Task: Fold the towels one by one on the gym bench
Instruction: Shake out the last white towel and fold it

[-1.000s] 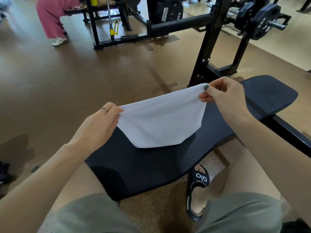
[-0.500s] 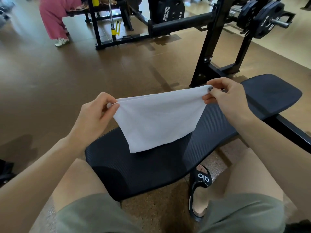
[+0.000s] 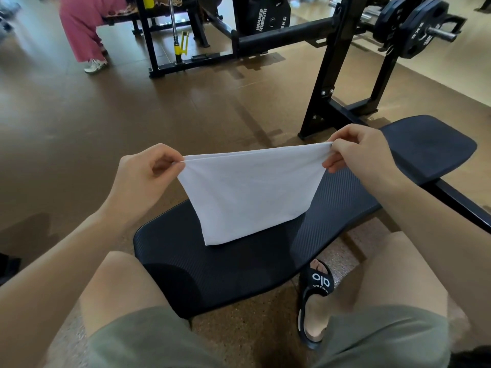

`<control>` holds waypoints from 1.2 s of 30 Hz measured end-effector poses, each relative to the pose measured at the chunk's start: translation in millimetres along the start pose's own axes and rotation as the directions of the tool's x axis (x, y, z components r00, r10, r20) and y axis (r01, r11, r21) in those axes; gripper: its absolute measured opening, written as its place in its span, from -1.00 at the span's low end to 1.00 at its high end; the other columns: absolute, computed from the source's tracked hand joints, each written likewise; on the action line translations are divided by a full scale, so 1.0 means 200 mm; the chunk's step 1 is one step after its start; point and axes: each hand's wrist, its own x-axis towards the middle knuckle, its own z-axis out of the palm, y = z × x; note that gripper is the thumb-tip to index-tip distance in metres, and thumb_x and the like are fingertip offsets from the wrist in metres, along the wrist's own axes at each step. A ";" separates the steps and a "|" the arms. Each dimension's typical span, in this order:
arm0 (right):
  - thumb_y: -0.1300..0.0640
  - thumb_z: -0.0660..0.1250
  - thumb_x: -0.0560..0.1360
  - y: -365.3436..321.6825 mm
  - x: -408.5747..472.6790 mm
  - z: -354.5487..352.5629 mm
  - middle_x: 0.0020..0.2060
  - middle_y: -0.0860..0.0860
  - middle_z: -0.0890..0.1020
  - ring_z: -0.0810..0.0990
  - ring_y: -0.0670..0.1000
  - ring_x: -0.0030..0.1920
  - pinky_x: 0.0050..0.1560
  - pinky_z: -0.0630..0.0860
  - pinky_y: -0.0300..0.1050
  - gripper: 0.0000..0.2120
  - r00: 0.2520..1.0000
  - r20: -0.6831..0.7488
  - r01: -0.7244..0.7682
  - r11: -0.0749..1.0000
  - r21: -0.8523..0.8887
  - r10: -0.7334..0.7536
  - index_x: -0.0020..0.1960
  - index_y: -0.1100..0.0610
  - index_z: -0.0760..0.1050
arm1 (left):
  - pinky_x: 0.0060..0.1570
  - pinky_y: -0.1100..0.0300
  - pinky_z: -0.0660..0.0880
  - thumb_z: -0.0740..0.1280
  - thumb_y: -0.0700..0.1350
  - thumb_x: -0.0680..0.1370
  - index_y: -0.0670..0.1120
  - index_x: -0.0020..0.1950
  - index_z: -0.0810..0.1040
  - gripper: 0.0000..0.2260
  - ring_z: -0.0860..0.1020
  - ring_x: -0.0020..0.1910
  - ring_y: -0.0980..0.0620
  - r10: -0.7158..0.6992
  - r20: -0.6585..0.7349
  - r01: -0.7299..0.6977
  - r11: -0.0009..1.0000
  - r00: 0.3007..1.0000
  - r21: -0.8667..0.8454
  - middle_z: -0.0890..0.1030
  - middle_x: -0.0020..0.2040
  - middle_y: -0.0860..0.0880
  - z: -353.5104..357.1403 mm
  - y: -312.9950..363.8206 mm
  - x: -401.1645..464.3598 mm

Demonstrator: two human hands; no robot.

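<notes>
While your left hand [image 3: 138, 181] and right hand [image 3: 364, 155] each pinch a top corner of the white cloth towel [image 3: 249, 192], lower it flat onto the black ribbed padded table [image 3: 345, 197] beneath, edges aligned.

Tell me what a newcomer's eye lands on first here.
The white towel at centre, doubled over and hanging over the black bench pad, pinched at its top corners by the left hand and right hand. Behind, at upper right, black weight plates sit on a rack.
</notes>
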 end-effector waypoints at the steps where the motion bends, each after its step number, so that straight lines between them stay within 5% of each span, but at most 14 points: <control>1: 0.32 0.23 0.60 -0.01 0.00 0.00 -0.26 0.13 0.71 0.74 0.06 -0.27 -0.23 0.66 -0.18 -0.85 1.000 -0.001 -0.005 1.000 0.025 0.005 0.02 0.23 0.58 | 0.06 0.36 0.55 0.44 -0.20 0.59 -0.08 0.01 0.67 -0.95 0.66 -0.07 0.18 0.010 -0.003 -0.010 1.000 1.000 0.002 0.69 -0.09 0.08 0.00 0.00 0.00; 5: 0.35 0.23 0.60 -0.03 0.01 -0.01 -0.18 0.14 0.71 0.75 0.04 -0.18 -0.11 0.68 -0.17 -0.87 1.000 0.012 0.010 0.997 0.082 -0.011 0.03 0.28 0.56 | 0.07 0.41 0.53 0.41 -0.22 0.60 -0.09 0.04 0.67 -0.93 0.65 -0.05 0.23 0.065 -0.001 -0.065 0.997 0.998 0.034 0.69 -0.07 0.10 -0.03 0.01 0.02; 12: 0.21 0.39 0.59 -0.03 0.01 -0.04 -0.15 0.03 0.72 0.74 -0.05 -0.15 -0.02 0.67 -0.16 -0.94 0.987 0.066 0.150 0.984 -0.091 -0.145 0.06 0.15 0.61 | 0.03 0.24 0.57 0.41 -0.25 0.60 -0.10 0.04 0.67 -0.92 0.65 -0.09 0.14 0.151 -0.001 -0.150 0.984 0.989 0.096 0.69 -0.11 0.06 -0.04 -0.02 0.03; 19: 0.21 0.36 0.62 -0.03 0.04 -0.05 -0.16 0.05 0.72 0.74 -0.02 -0.15 0.01 0.70 -0.02 -0.94 0.981 0.060 0.188 0.978 -0.092 -0.184 0.07 0.18 0.60 | 0.02 0.37 0.48 0.39 -0.22 0.61 -0.12 0.12 0.71 -0.86 0.61 -0.10 0.11 0.258 0.054 -0.264 0.944 0.965 0.201 0.70 -0.05 0.02 -0.07 -0.04 0.06; 26: 0.25 0.36 0.62 -0.03 0.05 -0.06 -0.16 0.10 0.71 0.74 -0.02 -0.17 -0.03 0.70 -0.08 -0.95 0.979 0.050 0.200 0.977 -0.069 -0.197 0.05 0.22 0.58 | 0.02 0.48 0.43 0.40 -0.26 0.60 -0.13 0.10 0.71 -0.87 0.58 -0.08 0.21 0.234 0.061 -0.242 0.950 0.970 0.199 0.69 -0.07 0.02 -0.06 -0.04 0.07; 32: 0.26 0.36 0.62 -0.02 0.07 -0.04 -0.20 0.07 0.71 0.74 -0.02 -0.21 -0.08 0.69 -0.13 -0.96 0.976 0.048 0.215 0.972 -0.094 -0.211 0.04 0.21 0.59 | -0.01 0.06 0.60 0.40 -0.24 0.61 -0.12 0.16 0.70 -0.84 0.62 -0.12 0.02 0.241 0.147 -0.273 0.925 0.959 0.264 0.68 -0.04 0.02 -0.04 -0.08 0.09; 36: 0.28 0.34 0.62 -0.01 0.11 0.00 -0.21 0.06 0.71 0.73 -0.06 -0.22 -0.08 0.68 -0.18 -0.96 0.975 0.055 0.221 0.962 -0.160 -0.215 0.03 0.22 0.57 | -0.16 -0.02 0.58 0.35 -0.23 0.62 -0.04 0.06 0.66 -0.86 0.58 -0.18 -0.01 0.227 0.189 -0.281 0.895 0.955 0.346 0.60 -0.10 0.09 -0.03 -0.10 0.13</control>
